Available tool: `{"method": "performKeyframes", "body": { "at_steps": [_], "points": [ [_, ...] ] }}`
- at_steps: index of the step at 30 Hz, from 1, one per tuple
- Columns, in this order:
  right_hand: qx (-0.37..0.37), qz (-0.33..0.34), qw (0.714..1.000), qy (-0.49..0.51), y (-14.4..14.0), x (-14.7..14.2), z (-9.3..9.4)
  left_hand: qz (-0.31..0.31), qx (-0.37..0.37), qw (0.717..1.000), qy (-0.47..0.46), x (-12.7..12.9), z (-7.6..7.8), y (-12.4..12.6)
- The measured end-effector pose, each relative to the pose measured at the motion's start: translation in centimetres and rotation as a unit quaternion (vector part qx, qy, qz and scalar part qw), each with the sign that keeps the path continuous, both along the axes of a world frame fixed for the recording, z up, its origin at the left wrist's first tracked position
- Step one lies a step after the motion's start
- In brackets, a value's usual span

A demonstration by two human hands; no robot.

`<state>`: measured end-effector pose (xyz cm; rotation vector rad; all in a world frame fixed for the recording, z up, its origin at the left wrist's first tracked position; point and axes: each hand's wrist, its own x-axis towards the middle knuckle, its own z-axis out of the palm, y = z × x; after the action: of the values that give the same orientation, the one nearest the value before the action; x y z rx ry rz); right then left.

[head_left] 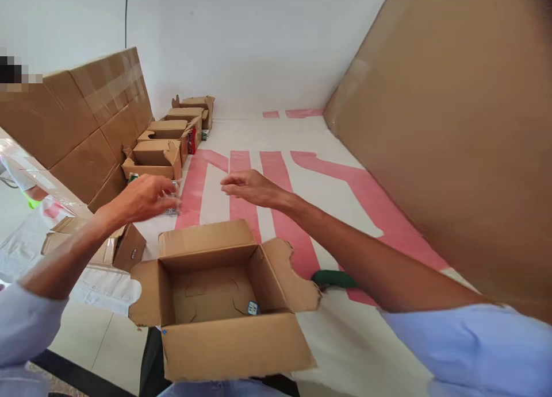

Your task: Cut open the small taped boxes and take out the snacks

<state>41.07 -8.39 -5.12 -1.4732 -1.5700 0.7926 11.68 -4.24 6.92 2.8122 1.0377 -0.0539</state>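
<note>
My left hand (144,199) is over the left side of the table, thumb and fingers apart. Right behind its fingers lies a clear plastic packet (172,206); whether they touch I cannot tell. My right hand (249,187) hovers above the red-and-white table cover, fingers stretched out and nothing in them. Below both hands, close to my body, stands an open cardboard box (207,236) with its flaps folded outward. Inside it is only a small blue-and-white label or packet (253,308) on the bottom.
Several small open cartons (150,170) line the left side in a row, beside a large cardboard panel (99,115). Another carton (129,247) sits at the left edge. A large cardboard wall (452,127) slants along the right. My right forearm partly covers a dark green object (332,278).
</note>
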Motion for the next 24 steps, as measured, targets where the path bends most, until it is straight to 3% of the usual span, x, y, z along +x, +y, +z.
{"method": "performKeyframes", "body": {
  "at_steps": [3,6,8,11,14,18,24],
  "points": [
    [-0.006,-0.059,0.996,0.068,-5.4,1.2,-2.3,-0.085,-0.072,0.993,-0.043,0.5,-0.1,-9.1],
    [0.013,-0.131,0.981,0.143,-9.6,0.7,-4.7,-0.116,-0.069,0.99,0.043,1.0,-3.4,-16.5],
    [0.025,-0.174,0.964,0.199,-11.7,-0.2,-6.0,-0.08,-0.065,0.989,0.106,0.9,-5.9,-18.9],
    [0.043,-0.211,0.94,0.263,-14.1,-2.0,-7.3,-0.021,-0.055,0.994,0.095,-0.4,-7.5,-18.7],
    [0.064,-0.217,0.926,0.303,-15.8,-3.9,-8.1,0.001,-0.085,0.996,-0.016,-3.1,-6.3,-16.0],
    [0.082,-0.21,0.921,0.318,-17.4,-6.3,-8.7,0.031,-0.187,0.97,-0.153,-6.9,-4.4,-13.5],
    [0.095,-0.164,0.936,0.298,-19.8,-9.2,-8.4,0.088,-0.292,0.927,-0.22,-9.5,-4.8,-13.7]
  ]
}}
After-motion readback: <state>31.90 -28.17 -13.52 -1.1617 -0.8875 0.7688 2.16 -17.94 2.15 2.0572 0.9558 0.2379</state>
